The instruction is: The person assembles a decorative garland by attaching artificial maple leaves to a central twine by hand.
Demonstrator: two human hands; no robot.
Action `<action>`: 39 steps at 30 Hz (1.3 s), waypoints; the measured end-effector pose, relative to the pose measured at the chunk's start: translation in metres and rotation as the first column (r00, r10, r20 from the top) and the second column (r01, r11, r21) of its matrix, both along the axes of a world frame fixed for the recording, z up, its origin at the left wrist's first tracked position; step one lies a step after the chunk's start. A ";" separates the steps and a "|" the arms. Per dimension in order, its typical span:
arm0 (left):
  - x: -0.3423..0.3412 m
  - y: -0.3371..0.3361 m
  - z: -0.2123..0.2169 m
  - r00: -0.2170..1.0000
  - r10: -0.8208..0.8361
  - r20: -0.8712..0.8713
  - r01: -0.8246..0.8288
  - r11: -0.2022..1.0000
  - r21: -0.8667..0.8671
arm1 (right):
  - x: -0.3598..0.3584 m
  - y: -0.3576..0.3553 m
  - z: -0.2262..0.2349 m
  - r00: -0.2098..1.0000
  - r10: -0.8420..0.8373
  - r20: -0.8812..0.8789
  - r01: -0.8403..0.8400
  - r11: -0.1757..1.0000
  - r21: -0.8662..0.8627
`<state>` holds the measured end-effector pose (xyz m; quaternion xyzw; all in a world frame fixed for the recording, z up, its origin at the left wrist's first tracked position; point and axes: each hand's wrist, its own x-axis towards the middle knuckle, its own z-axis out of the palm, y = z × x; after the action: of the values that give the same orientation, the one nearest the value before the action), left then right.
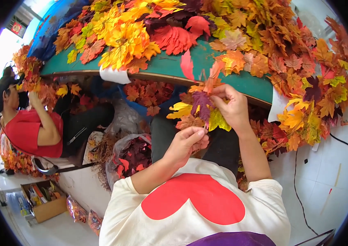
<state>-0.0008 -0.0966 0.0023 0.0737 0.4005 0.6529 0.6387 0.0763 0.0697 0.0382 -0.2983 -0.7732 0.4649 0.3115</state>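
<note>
Leaf spray (201, 104) of yellow, purple, orange and green is up in both hands, near the front edge of the green table (163, 65). The left hand (188, 143) pinches its lower end; the right hand (231, 104) pinches at its upper side, exactly what I can't tell. Several leaves already sit together, so it looks partly made; heaped leaves (124, 45) lie unused beyond.

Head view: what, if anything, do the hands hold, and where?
A leaf bunch: the left hand pinches its lower end, the right hand its upper right side.
</note>
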 end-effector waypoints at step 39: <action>-0.019 0.009 0.033 0.959 0.268 0.096 -0.278 0.952 0.125 | 0.125 0.236 0.002 0.594 -0.781 0.193 0.561 0.574 0.597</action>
<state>-0.0193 -0.0872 0.0353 0.0357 0.3358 0.7632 0.5509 0.2010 0.3056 0.0404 -0.5860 -0.7311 0.0205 0.3489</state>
